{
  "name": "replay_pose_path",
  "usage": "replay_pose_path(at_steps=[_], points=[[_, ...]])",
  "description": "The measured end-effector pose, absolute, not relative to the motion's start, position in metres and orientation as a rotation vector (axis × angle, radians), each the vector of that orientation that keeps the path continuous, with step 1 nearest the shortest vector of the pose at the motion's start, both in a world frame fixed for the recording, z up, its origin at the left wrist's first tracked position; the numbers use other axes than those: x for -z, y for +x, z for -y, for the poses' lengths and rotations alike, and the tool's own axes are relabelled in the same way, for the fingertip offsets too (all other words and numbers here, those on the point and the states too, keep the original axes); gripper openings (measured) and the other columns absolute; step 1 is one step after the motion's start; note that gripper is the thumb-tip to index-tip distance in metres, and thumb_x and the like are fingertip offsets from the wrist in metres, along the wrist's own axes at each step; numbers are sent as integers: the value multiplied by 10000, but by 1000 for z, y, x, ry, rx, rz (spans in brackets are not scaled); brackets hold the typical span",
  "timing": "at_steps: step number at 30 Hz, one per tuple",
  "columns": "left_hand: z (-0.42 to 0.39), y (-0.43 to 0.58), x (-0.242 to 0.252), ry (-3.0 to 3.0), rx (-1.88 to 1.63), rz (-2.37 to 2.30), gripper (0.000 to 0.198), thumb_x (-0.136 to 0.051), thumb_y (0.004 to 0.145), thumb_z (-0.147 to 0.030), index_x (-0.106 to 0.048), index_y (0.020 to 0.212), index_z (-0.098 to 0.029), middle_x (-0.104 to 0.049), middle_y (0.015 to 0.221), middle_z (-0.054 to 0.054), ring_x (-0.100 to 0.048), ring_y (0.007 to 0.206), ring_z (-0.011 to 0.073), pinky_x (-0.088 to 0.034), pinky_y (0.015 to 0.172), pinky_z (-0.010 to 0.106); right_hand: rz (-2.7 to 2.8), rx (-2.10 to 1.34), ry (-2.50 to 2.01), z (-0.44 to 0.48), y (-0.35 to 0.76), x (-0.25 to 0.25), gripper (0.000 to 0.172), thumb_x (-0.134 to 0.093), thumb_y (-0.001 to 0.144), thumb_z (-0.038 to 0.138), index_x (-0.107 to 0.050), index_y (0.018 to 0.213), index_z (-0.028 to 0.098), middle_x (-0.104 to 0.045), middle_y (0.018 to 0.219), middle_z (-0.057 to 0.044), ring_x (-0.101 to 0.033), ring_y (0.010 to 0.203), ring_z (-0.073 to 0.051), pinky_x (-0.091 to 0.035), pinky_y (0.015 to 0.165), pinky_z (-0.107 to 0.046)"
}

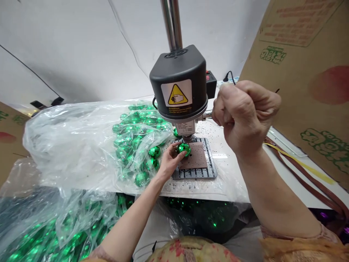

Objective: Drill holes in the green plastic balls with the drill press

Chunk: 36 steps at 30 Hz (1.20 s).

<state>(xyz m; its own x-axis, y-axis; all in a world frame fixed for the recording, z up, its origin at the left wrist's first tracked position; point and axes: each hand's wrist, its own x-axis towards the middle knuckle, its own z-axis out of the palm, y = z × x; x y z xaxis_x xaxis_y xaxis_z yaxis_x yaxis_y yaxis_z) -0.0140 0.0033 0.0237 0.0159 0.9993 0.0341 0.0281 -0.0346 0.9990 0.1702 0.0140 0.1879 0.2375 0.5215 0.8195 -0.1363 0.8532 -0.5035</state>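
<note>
My left hand pinches a shiny green mirrored ball between thumb and fingers. The ball sits on a brown board on the slotted metal base, close beneath the chuck of a black bench drill press. Whether the chuck touches the ball I cannot tell. To the right of the machine, my right hand is closed round its feed handle; most of the handle is hidden inside the fist.
A clear plastic bag with several green balls covers the table's left. Another bag of green balls lies below the front edge. Dark specks surround the base. A cardboard box and brown straps stand at right.
</note>
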Motion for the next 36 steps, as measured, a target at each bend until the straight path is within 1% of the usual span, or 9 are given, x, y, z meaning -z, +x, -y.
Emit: replay_pose_path(at_steps=[2,5,7,12,14,19,27,32,36], points=[[-4,-12,-22,1314,-1193,-1210,528,-812,743,-431,-643,1179,-187,-722,1000,57,-656,888,170,-515,786,279,1263,-466,-363,-15,171,-187,494,-650,873,323,-308,529,225,-304,444,43,-273,395,-103,-229,411,-354],[-3,-9,-21,1446,-1149,-1289,518,-802,746,-425,-652,1185,-195,-717,949,42,-623,747,148,-489,679,268,1260,-463,-385,-17,171,-184,499,-654,868,373,-321,526,229,-315,453,40,-278,409,-108,-264,447,-356],[-2,-8,-21,1581,-1124,-1363,483,-801,750,-396,-664,1173,-209,-714,946,36,-606,723,148,-478,661,274,1247,-473,-393,-17,171,-184,496,-661,861,391,-341,518,230,-326,456,37,-293,418,-110,-274,458,-357],[4,2,-21,1870,-1158,-1426,437,-787,768,-279,-655,1182,-228,-698,1136,62,-617,1062,237,-476,947,389,1228,-499,-354,-16,168,-192,522,-690,850,347,-336,495,203,-305,429,55,-270,390,-63,-207,410,-320],[6,7,-20,1880,-1163,-1431,442,-769,786,-254,-637,1207,-231,-685,1175,67,-602,1117,245,-458,995,407,1244,-503,-337,-18,169,-196,518,-674,868,323,-335,497,196,-312,424,65,-272,384,-43,-212,401,-290],[9,11,-16,1747,-1159,-1410,497,-776,782,-265,-607,1248,-233,-655,1218,79,-604,1144,253,-453,1022,414,1281,-509,-349,-23,171,-201,499,-646,890,292,-336,512,197,-331,434,72,-297,392,-33,-256,402,-254],[6,9,-12,1611,-1220,-1325,504,-820,726,-251,-642,1198,-238,-657,1189,76,-595,1165,270,-425,1067,432,1243,-336,-411,-8,166,-172,514,-608,891,254,-264,512,200,-229,467,44,-246,414,-63,-186,428,-324],[5,8,-9,1659,-1209,-1304,511,-803,750,-258,-619,1227,-242,-649,1231,77,-575,1200,272,-411,1083,432,1262,-324,-318,-4,167,-161,501,-591,868,149,-239,513,179,-258,463,49,-258,420,-52,-176,451,-313],[5,7,-8,1663,-1216,-1293,503,-802,751,-257,-620,1220,-238,-649,1231,76,-578,1196,269,-415,1076,425,1275,-294,-273,-6,168,-158,493,-595,858,140,-236,522,177,-256,478,50,-260,415,-49,-173,440,-299]])
